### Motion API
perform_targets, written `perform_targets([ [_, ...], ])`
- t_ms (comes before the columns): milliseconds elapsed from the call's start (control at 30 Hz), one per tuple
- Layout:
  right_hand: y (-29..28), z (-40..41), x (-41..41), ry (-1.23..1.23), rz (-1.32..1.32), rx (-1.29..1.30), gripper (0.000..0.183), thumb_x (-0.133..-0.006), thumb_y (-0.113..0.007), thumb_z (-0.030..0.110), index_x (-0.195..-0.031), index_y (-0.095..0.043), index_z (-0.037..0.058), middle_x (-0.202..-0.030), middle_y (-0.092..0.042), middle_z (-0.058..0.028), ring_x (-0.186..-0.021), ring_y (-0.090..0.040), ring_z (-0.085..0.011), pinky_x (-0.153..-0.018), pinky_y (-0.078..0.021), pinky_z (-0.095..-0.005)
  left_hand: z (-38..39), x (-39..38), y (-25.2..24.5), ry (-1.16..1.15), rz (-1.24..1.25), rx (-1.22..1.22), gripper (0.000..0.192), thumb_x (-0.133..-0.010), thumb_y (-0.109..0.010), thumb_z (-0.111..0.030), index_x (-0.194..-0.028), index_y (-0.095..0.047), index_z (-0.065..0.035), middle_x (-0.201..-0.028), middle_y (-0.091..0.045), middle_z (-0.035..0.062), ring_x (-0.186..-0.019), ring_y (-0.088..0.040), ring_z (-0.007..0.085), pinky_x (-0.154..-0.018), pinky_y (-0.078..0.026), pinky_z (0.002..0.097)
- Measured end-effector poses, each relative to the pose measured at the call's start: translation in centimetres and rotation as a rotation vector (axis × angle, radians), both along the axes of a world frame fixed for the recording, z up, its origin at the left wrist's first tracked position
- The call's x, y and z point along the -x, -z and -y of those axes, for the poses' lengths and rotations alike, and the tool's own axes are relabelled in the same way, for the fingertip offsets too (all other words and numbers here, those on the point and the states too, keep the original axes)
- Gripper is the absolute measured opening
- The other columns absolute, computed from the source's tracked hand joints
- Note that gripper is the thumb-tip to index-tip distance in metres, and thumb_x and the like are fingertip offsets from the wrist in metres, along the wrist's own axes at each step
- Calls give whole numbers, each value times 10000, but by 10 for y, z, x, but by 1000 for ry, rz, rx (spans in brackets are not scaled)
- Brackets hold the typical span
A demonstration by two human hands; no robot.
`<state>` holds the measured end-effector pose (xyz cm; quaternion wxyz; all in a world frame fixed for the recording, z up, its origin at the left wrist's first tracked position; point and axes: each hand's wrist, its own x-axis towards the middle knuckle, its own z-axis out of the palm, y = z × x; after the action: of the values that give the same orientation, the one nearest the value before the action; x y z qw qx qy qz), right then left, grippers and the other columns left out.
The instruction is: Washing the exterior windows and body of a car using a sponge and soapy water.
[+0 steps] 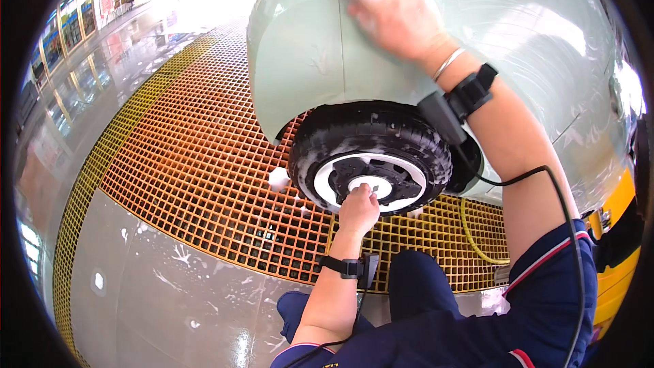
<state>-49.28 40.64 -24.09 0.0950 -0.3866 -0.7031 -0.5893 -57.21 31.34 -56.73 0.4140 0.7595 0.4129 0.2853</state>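
Observation:
A pale green car's body panel (301, 56) fills the upper middle, with streaks of suds on its right part. My right hand (396, 13) lies over the panel near a vertical seam, fingers spread and slightly blurred; whether something is under the palm is hidden. Below the wheel arch is a black tire (368, 128) with patches of foam on it. My left hand (360, 209) is at the white centre cap (379, 187) of the black and white wheel, its fingers bent. I cannot tell whether those fingers hold anything small. Each wrist bears a black strapped device with a cable.
Orange floor grating (204, 163) bordered by yellow grating (110, 163) surrounds the wheel. Grey floor tiles (168, 296) with foam splashes lie at the lower left. A yellow hose (472, 245) curves over the grating right of my knee. Something yellow (615, 286) stands at the far right.

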Motion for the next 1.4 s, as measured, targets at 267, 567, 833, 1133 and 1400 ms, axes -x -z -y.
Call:
perform_targets([
  [267, 79, 15, -18, -53, 412, 549, 436, -863, -525, 147, -1299, -513, 131, -1443, -464, -36, -1387, -378, -171, -1214, -190, -464, 0, 6, -1, 19, -45, -22, 272, -948, -528, -216, -1102, -587, 0, -1084, -645, 217, -1005, -637, 398, -861, -510, 485],
  [567, -55, -31, 28, -2, -122, -7, 209, -931, -508, 210, -1089, -615, 123, -1267, -575, -113, -1242, -471, -305, -1041, -297, -583, -4, 8, 3, -3, -64, 0, 276, -946, -533, -219, -1102, -582, 3, -1093, -638, 220, -1014, -628, 400, -875, -502, 488],
  [833, 94, -29, 28, -67, 389, 325, 407, -850, -551, 191, -1254, -523, 147, -1361, -537, -10, -1315, -456, -184, -1160, -245, -490, -11, 17, 4, -86, 69, 0, 222, -926, -577, -184, -1033, -598, 10, -1032, -659, 216, -989, -634, 394, -863, -501, 449],
  [1133, -14, -22, 32, 101, 93, 143, 388, -871, -523, 151, -1259, -537, 160, -1321, -537, -42, -1287, -449, -239, -1053, -324, -519, -14, 20, 1, -66, 28, 32, 255, -945, -535, -202, -1092, -598, -2, -1072, -647, 217, -1021, -635, 378, -886, -506, 457],
  [1400, 101, 6, -20, -12, 230, 503, 440, -851, -540, 133, -1290, -531, 170, -1494, -426, -36, -1405, -356, -233, -1169, -236, -558, -14, 21, 6, -114, 132, 32, 223, -926, -567, -199, -1014, -603, 2, -996, -664, 210, -991, -635, 386, -841, -498, 457],
])
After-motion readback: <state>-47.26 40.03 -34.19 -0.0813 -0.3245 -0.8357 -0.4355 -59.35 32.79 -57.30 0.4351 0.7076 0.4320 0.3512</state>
